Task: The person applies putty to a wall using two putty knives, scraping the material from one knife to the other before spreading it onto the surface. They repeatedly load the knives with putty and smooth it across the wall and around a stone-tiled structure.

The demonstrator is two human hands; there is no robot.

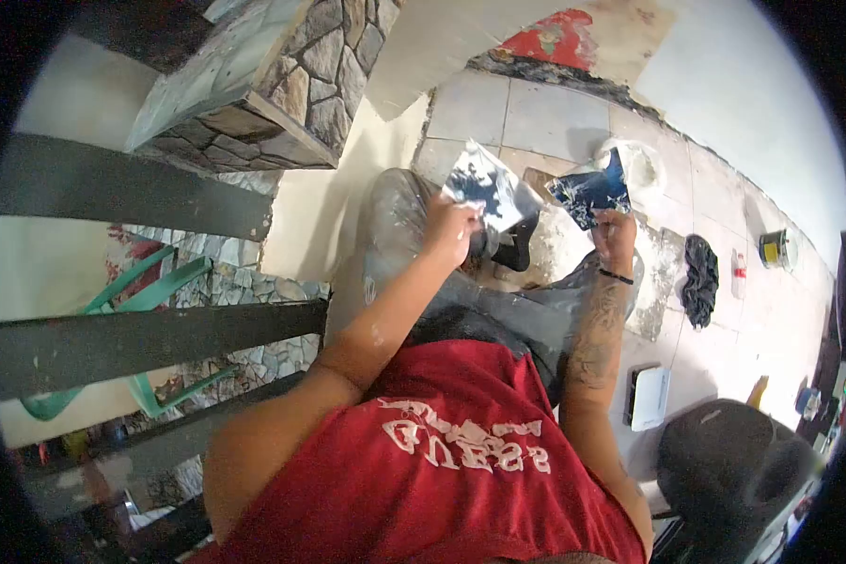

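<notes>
My left hand (453, 230) is closed on the lower edge of a flat, square putty spreader (491, 188) smeared with white paste over a dark face. To its right, my right hand (615, 235) grips a dark blue putty spreader (594, 188) with white paste along its edges. Both spreaders are raised over my bent legs, their near corners close to each other. Just beyond the right one, a white bucket (647, 169) stands on the tiled floor, partly hidden by the spreader.
A stone-clad ledge (320, 75) juts out at upper left, above dark rails (150, 348). Green chair parts (160, 282) show behind them. At right lie a black cloth (699, 282), a bottle (739, 273), a container (778, 249), a white box (649, 399) and a black seat (724, 451).
</notes>
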